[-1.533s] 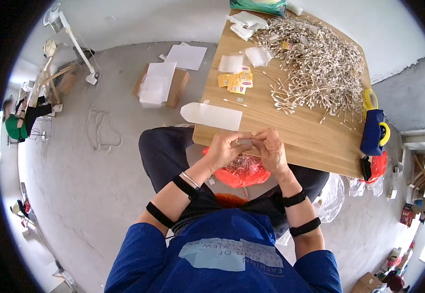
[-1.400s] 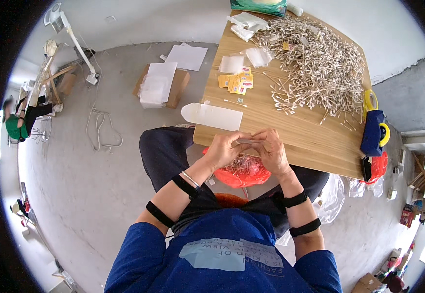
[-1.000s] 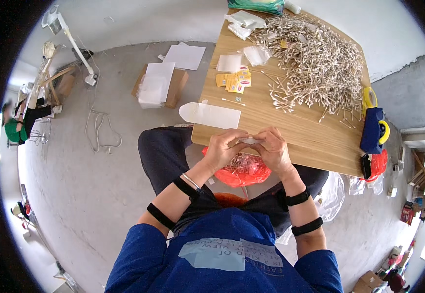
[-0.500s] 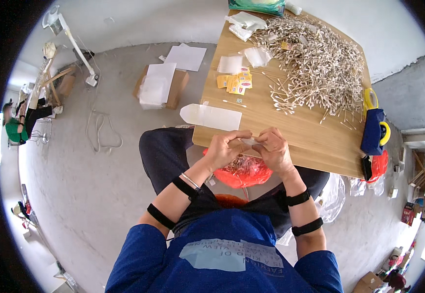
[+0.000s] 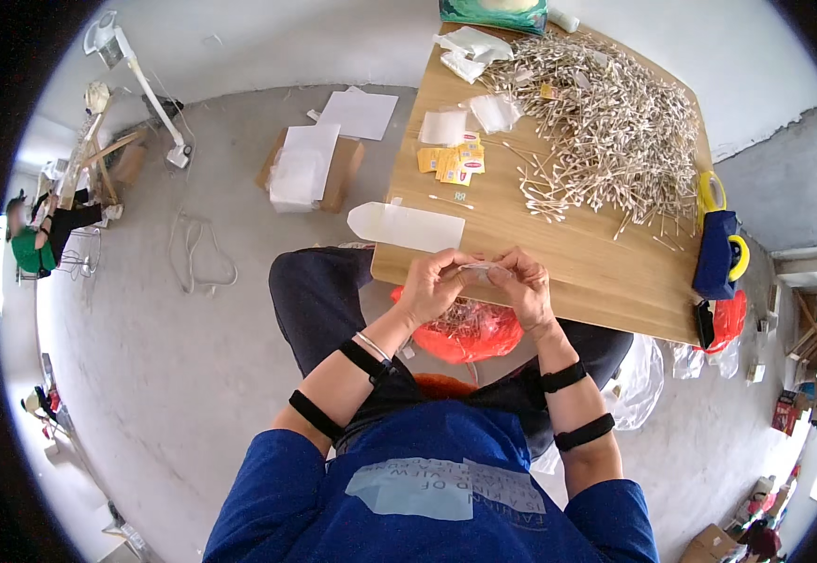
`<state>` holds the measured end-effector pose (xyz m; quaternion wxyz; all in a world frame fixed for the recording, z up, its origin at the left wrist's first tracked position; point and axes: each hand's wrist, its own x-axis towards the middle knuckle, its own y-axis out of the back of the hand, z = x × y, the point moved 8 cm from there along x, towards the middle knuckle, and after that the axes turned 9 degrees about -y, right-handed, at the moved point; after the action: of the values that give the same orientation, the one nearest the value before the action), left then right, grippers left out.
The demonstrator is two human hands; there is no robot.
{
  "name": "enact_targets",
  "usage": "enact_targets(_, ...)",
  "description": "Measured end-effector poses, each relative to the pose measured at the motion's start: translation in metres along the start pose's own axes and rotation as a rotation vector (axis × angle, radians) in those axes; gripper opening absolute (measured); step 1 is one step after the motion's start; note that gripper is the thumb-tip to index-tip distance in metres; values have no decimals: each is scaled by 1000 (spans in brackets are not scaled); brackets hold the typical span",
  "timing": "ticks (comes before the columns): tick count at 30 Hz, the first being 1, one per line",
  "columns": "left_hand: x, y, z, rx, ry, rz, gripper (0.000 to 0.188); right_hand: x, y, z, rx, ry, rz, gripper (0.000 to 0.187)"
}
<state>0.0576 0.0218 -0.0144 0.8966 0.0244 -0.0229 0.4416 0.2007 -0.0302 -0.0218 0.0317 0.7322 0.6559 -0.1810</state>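
My left hand (image 5: pixel 435 285) and my right hand (image 5: pixel 527 289) meet above the table's near edge. Both pinch a small clear plastic bag (image 5: pixel 482 268) between thumb and fingers; its contents, if any, cannot be made out. A white paper sheet (image 5: pixel 413 226) with a pointed end lies just beyond my left hand. Past it are a single cotton swab (image 5: pixel 451 202), a cluster of yellow cards (image 5: pixel 453 161) and two piles of clear bags, a left pile (image 5: pixel 442 128) and a right pile (image 5: pixel 496 113). A large heap of cotton swabs (image 5: pixel 615 122) covers the table's far right.
A red plastic bag (image 5: pixel 469 336) of clear scraps sits below the table edge, between my knees. Blue tape dispenser (image 5: pixel 716 253) with yellow rolls stands at the table's right edge. On the floor at left is a cardboard box (image 5: pixel 341 174) topped with white sheets. A person (image 5: pixel 33 239) sits far left.
My right hand has shifted slightly left, bringing its fingertips closer to my left hand's. The small bag stays pinched between them, and the things on the table look unchanged.
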Motion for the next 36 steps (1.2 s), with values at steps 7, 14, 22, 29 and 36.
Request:
enact_targets(7, 7, -8, 29, 310, -195, 18, 29, -3, 4, -1, -13, 48, 49, 8)
enact_targets(14, 8, -10, 35, 293, -247, 25, 26, -9, 5, -23, -321, 205, 80, 20)
enact_targets(22, 9, -7, 22, 218, -149, -23, 26, -7, 2, -26, -491, 187, 140, 16)
enact_targets(29, 8, -5, 20, 179, -130, -4, 26, -16, -9, -49, -647, 384, 119, 19)
enact_targets(36, 7, -5, 34, 462, -371, -14, 27, -17, -11, -56, -730, 454, 146, 20)
